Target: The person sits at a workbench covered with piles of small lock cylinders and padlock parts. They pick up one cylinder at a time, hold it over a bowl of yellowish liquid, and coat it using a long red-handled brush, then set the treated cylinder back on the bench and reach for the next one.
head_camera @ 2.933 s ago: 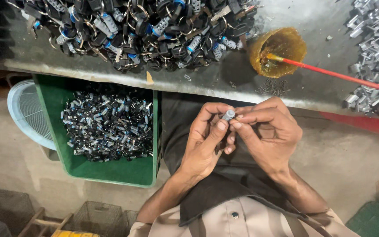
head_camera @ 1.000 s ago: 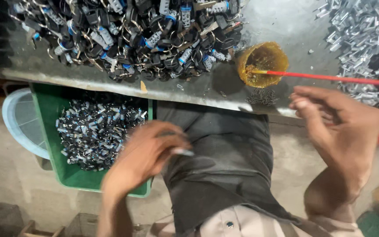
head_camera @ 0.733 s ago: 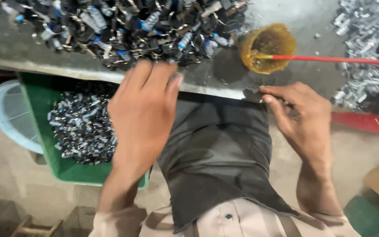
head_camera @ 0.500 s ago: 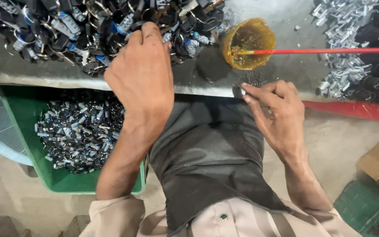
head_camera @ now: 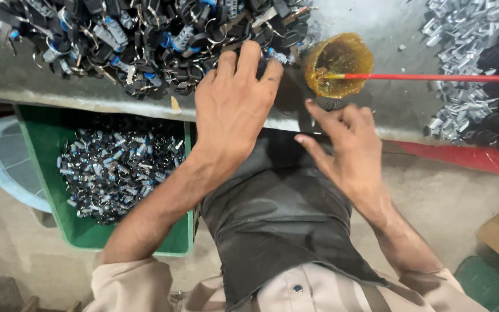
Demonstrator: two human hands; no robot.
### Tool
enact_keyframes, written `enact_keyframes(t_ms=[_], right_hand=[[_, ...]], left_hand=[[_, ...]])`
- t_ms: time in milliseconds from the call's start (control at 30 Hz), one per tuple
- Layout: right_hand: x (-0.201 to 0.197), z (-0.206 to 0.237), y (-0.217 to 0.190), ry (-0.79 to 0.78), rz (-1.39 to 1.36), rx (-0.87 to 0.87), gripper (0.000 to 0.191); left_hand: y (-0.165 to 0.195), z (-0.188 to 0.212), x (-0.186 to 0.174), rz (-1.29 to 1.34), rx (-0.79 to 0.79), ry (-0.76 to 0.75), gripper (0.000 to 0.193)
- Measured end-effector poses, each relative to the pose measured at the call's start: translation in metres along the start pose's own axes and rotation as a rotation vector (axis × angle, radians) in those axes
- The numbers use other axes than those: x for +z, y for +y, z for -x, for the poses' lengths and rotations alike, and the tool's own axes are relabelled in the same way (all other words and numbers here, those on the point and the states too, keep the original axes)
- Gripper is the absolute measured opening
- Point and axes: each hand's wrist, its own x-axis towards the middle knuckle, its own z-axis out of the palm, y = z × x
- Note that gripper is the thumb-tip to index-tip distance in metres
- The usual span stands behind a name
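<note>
Compared with half a second ago, your left hand [head_camera: 235,107] has gone a little further onto the worktop [head_camera: 376,23], and its fingertips now rest on the near edge of the heap of black and blue parts [head_camera: 145,40]. Your right hand [head_camera: 347,150] has kept its place at the front edge of the worktop, just below the amber cup [head_camera: 339,63].

The heap lies directly under and ahead of your left fingers, so the parts are touching the fingertips. The grip of this hand is spread: the fingers are extended and a little apart, palm down. Whether a part is already caught under them, I cannot tell (the hand covers that place).

Your right grip is loosely spread, the index finger and thumb pointing to the worktop edge; I see nothing between them. The red stick [head_camera: 434,77] rests in the amber cup and runs to the right, near the pile of silver clips [head_camera: 457,104]. Below the worktop, on your left side, the green bin [head_camera: 47,138] holds small grey and blue pieces.
</note>
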Motion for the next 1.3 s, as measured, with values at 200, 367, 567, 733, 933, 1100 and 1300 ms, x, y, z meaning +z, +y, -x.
enact_keyframes(t_ms=[200,367,567,733,933,1100,1300], right_hand=[[0.017,0.009,0.011,0.060,0.011,-0.010,0.021],[0.010,0.014,0.026,0.146,-0.136,-0.021,0.013],[0.001,0.010,0.024,0.167,-0.104,0.028,0.011],[-0.001,0.010,0.022,0.159,-0.096,0.026,0.012],[-0.004,0.013,0.022,0.178,-0.062,0.027,0.013],[-0.004,0.014,0.021,0.144,-0.019,0.021,0.011],[-0.002,0.016,0.019,0.147,-0.066,0.015,0.014]], left_hand=[[-0.004,0.003,0.010,-0.064,0.065,-0.022,0.023],[-0.006,0.018,0.008,-0.247,0.126,-0.111,0.017],[-0.007,0.033,0.042,-0.419,0.056,-0.042,0.013],[-0.017,0.052,0.089,-0.494,-0.021,-0.010,0.014],[-0.028,0.045,0.110,-0.199,-0.048,0.045,0.013],[-0.029,0.039,0.113,-0.162,-0.058,0.055,0.013],[-0.040,0.038,0.122,-0.091,-0.081,0.060,0.014]])
